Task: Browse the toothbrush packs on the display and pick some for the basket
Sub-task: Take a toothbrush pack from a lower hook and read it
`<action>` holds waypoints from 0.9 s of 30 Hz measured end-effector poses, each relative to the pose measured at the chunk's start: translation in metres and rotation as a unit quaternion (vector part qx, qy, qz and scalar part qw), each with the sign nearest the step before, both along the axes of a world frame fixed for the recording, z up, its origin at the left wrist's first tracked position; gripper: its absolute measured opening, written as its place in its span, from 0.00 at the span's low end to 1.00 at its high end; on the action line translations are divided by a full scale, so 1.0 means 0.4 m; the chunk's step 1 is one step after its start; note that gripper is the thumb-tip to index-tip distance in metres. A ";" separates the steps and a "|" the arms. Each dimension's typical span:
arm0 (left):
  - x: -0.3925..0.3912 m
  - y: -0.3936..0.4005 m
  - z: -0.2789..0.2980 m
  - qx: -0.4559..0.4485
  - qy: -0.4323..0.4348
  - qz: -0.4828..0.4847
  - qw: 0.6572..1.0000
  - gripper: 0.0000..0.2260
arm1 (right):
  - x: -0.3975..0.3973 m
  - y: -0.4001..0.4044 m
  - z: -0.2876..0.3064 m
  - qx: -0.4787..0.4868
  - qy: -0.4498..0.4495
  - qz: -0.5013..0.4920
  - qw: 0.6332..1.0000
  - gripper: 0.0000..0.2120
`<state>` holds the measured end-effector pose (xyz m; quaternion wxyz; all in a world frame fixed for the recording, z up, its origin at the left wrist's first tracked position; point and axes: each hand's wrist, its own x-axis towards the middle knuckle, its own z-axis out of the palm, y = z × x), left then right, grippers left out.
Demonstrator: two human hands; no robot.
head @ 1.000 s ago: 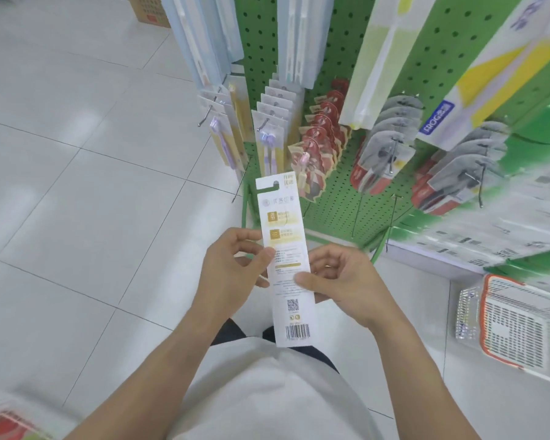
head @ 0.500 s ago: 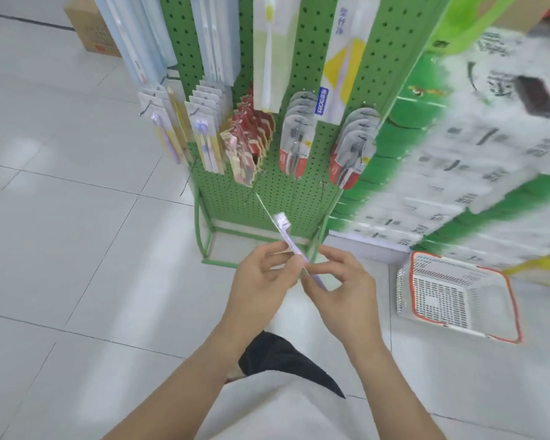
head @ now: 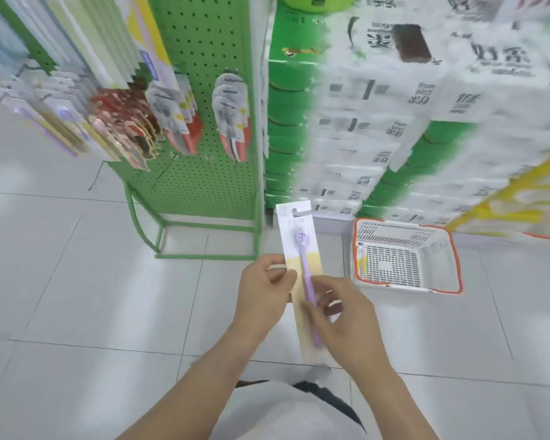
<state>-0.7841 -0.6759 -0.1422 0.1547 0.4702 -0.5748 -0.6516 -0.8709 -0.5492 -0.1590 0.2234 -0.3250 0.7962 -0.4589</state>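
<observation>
White floor tiles (head: 77, 281) lie below; both hands, left (head: 264, 290) and right (head: 343, 315), pinch 1 toothbrush pack (head: 300, 249).

Pale glossy floor tiles (head: 77, 281) with thin dark grout lines fill the lower view, catching soft streaks of overhead light. A tall stack of green-and-white printed cartons (head: 378, 122) rises at upper right, blurred. Just right of the cartons, at the frame's edge, a yellow metal frame (head: 505, 192) slants down to the tiles.
</observation>
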 end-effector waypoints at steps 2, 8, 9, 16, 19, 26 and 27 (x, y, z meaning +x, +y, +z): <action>-0.112 0.089 0.001 -0.003 -0.004 -0.032 0.999 0.10 | -0.107 0.101 -0.003 0.036 -0.001 -0.028 0.999 0.14; -0.399 0.232 0.000 -0.069 -0.005 -0.131 0.989 0.10 | -0.339 0.245 -0.006 0.046 -0.016 -0.122 0.991 0.12; -0.445 0.239 -0.008 -0.069 -0.009 -0.139 0.988 0.10 | -0.380 0.257 -0.015 0.052 -0.021 -0.132 0.990 0.11; -0.757 0.232 -0.183 -0.013 -0.078 -0.166 0.983 0.11 | -0.680 0.267 -0.143 0.165 -0.060 -0.115 0.978 0.09; -0.917 0.221 -0.296 -0.036 -0.117 -0.211 0.970 0.11 | -0.834 0.249 -0.241 0.207 -0.089 -0.125 0.966 0.07; -1.223 0.221 -0.640 -0.076 -0.185 -0.295 0.934 0.13 | -1.127 0.249 -0.574 0.234 -0.179 -0.138 0.946 0.09; -1.252 0.227 -0.707 -0.081 -0.194 -0.296 0.932 0.13 | -1.166 0.253 -0.644 0.236 -0.188 -0.136 0.944 0.09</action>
